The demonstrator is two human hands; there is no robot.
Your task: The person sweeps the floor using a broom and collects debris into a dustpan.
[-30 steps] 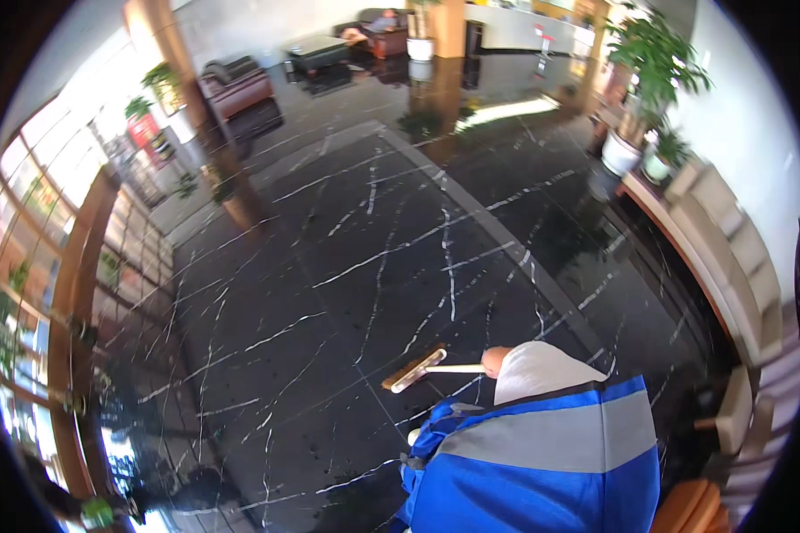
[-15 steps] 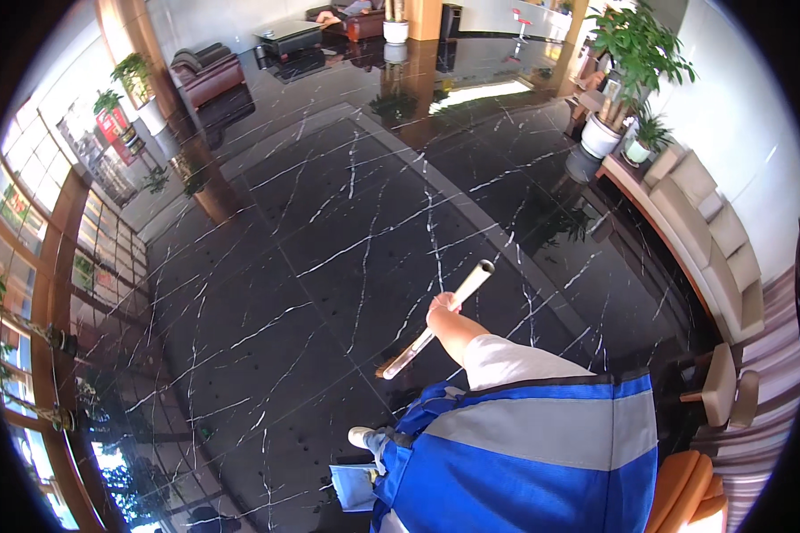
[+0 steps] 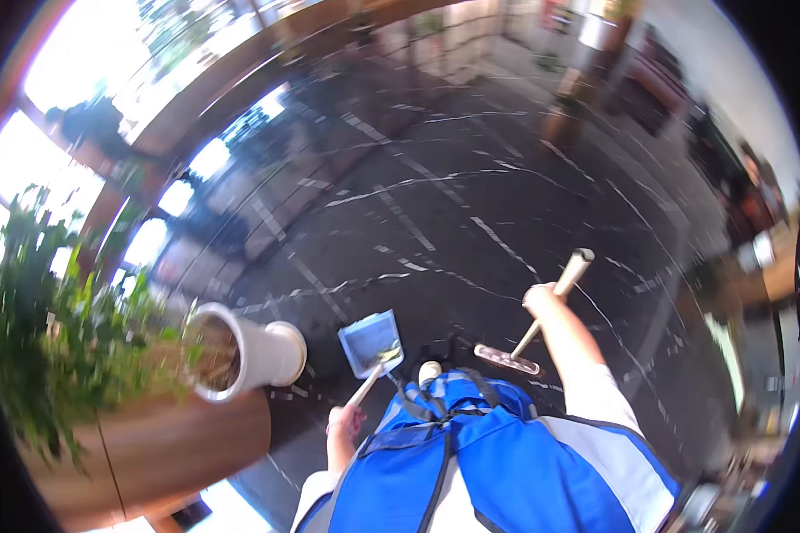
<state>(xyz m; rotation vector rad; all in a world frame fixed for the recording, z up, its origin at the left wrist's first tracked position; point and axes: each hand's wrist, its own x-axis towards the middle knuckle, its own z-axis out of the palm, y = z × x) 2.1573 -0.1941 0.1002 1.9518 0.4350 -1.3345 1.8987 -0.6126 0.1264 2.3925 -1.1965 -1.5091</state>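
Observation:
In my left hand (image 3: 341, 423) is the pale handle of a blue dustpan (image 3: 357, 337), its fingers wrapped round it. The pan lies low at the left of my feet, with a small yellowish bit in it near the handle. My right hand (image 3: 540, 298) grips the upper part of a broom (image 3: 507, 359) by its cream stick. The broom's flat brownish head is down by the floor, right of my shoe, and its stick leans up to the right past my hand. The two tools are apart. Motion blurs the picture.
A tall white pot (image 3: 280, 353) with a leafy plant (image 3: 71, 320) stands close on the left, by a curved wooden counter (image 3: 187, 435). Dark, shiny white-veined floor (image 3: 418, 222) spreads ahead. Windows line the far left; a dark red sofa (image 3: 653, 80) stands far right.
My view has swung left, bringing the potted plant and wooden counter in. My left hand and the dustpan's inside now show. The broom is still in my right hand, now farther right.

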